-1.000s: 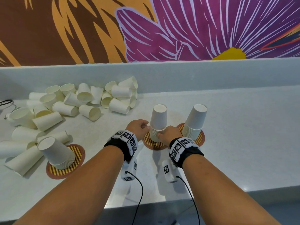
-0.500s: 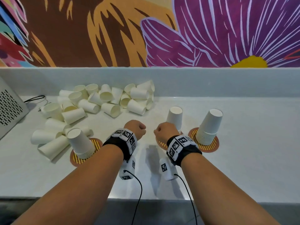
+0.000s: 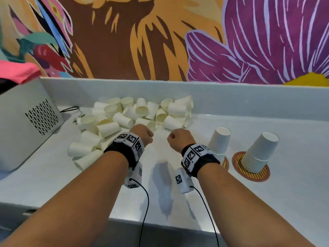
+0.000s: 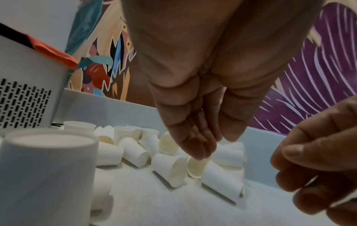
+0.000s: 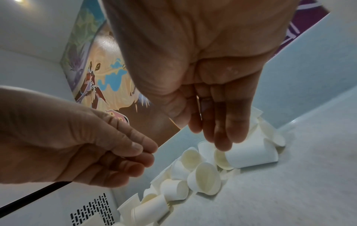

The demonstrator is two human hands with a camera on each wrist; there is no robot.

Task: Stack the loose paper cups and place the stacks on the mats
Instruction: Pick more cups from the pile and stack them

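A heap of loose white paper cups (image 3: 135, 114) lies on its side at the back of the pale counter (image 3: 293, 202). To the right, two upside-down cup stacks stand: one (image 3: 219, 141) on a striped mat (image 3: 225, 163) mostly hidden by my right wrist, the other (image 3: 259, 154) on a round mat (image 3: 239, 165). My left hand (image 3: 145, 134) and right hand (image 3: 175, 138) hover side by side just in front of the heap, loosely curled and holding nothing. In the wrist views their fingers (image 4: 197, 146) (image 5: 220, 134) hang relaxed above the cups. Another stack (image 4: 48, 168) stands close at the left.
A grey vented box (image 3: 26, 125) with a pink cloth (image 3: 17, 72) on top stands at the left, a black cable (image 3: 71, 109) behind it. A raised ledge (image 3: 249, 100) below the painted wall bounds the counter at the back.
Both hands let go of the middle stack, leaving it on its mat, and moved left and forward to the loose heap. The view swung left.
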